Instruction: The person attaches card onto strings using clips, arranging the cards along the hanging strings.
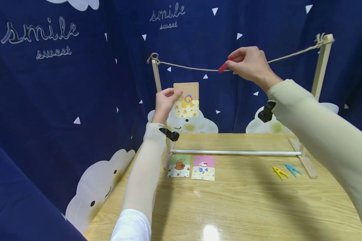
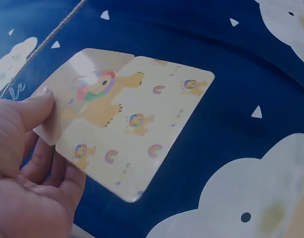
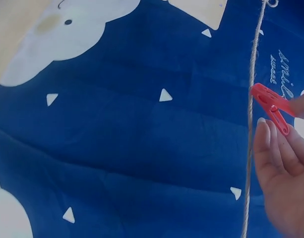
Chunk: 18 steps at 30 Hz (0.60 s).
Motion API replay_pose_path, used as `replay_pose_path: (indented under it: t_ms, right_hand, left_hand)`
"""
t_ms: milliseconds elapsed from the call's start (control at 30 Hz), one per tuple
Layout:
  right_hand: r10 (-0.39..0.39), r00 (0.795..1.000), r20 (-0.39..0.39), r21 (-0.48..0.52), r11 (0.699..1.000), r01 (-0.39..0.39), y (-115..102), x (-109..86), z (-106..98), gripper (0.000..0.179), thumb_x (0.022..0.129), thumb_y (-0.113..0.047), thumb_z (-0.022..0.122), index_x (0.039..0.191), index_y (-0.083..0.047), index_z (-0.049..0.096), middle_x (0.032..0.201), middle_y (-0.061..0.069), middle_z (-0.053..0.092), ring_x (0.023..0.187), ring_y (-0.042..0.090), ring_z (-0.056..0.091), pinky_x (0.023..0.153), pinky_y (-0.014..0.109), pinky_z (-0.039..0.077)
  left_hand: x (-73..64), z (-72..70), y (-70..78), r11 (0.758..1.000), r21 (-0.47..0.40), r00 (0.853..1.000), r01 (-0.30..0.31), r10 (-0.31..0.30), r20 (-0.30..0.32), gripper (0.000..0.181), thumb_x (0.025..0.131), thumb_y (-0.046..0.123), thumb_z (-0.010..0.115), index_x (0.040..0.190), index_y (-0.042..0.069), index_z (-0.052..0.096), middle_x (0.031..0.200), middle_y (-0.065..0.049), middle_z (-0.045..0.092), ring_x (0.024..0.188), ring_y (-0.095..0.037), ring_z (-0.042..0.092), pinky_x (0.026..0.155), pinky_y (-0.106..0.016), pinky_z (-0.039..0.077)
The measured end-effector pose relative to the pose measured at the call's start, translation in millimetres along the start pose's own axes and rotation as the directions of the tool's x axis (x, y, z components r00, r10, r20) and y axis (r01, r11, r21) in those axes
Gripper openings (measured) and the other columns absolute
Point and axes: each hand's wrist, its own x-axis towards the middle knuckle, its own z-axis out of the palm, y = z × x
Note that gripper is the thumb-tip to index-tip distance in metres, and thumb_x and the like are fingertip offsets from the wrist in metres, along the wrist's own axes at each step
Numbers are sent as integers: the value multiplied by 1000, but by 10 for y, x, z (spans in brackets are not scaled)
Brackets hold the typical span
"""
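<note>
My left hand pinches a lion card by its left edge, thumb in front and fingers behind. The card hangs below the rope, apart from it; in the left wrist view the card shows a rainbow-maned lion with small lions and rainbows. Up at the rope, my right hand pinches a red clothespin between thumb and fingers. In the right wrist view the clothespin's tip is right at the rope.
The rope runs between two wooden posts, joined low down by a white rod. A bear card and a pink-topped card lie on the wooden table. Yellow and blue clothespins lie at right.
</note>
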Motion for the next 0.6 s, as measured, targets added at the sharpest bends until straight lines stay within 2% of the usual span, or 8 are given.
replay_pose_path:
  t_ms: [200, 467, 600]
  right_hand:
    - [-39, 999, -26, 15, 999, 40, -166, 118, 144, 49, 100, -45, 63, 138, -13, 66, 127, 6, 72, 93, 13, 70, 85, 24, 58]
    - [-66, 997, -49, 36, 997, 68, -386, 283, 309, 48, 102, -40, 62, 140, -12, 64, 130, 6, 70, 111, 17, 65, 101, 28, 52]
    - [-42, 998, -42, 68, 997, 44, -505, 353, 378, 46, 102, -38, 64, 140, -12, 64, 131, 6, 70, 113, 17, 64, 104, 27, 50]
  left_hand:
    - [59, 48, -3, 999, -41, 1000, 12, -13, -26, 27, 96, 24, 77, 108, 0, 75, 87, 1, 70, 80, -10, 61, 72, -22, 49]
    - [110, 183, 44, 998, -55, 998, 43, -45, -43, 28, 100, 27, 71, 111, 1, 74, 89, 1, 68, 82, -10, 60, 74, -22, 49]
    - [122, 213, 57, 997, -63, 998, 39, -42, -53, 29, 103, 29, 68, 115, 3, 73, 94, -1, 69, 85, -11, 61, 76, -22, 50]
